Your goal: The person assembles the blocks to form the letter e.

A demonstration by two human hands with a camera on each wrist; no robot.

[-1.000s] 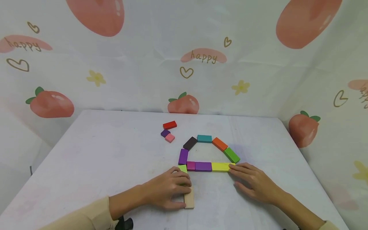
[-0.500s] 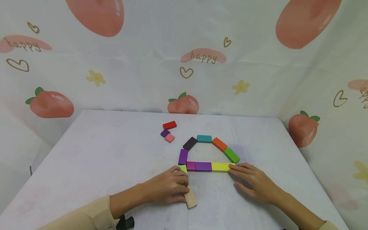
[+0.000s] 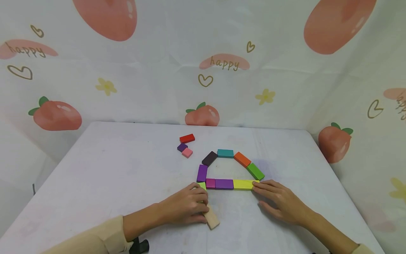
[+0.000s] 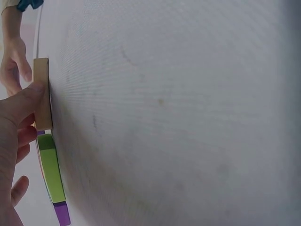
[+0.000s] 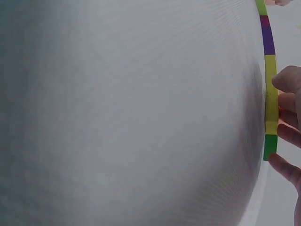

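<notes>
My left hand [image 3: 188, 204] pinches a plain wooden block [image 3: 211, 218] between thumb and fingers. The block lies aslant, its near end turned right; in the left wrist view my thumb presses the side of this wooden block [image 4: 42, 106]. Part of a lime green block [image 3: 202, 185] shows beyond my fingers, the rest covered. My right hand [image 3: 280, 201] has its fingers extended, tips resting on the right end of a yellow block [image 3: 242, 184]. Left of the yellow block are a purple block [image 3: 224, 184] and a magenta block [image 3: 210, 183], joined in a straight row.
An arch of blocks rises behind the row: purple [image 3: 202, 173], black [image 3: 209, 158], teal [image 3: 225, 153], orange [image 3: 242, 159] and green [image 3: 255, 171]. Farther back lie a red block [image 3: 187, 138], a dark purple block [image 3: 182, 147] and a pink block [image 3: 187, 152] on the white table [image 3: 120, 169].
The wooden block, in line with the lime green one a second ago, has swung its near end to the right. My left thumb moved slightly away from me. My right hand stayed still.
</notes>
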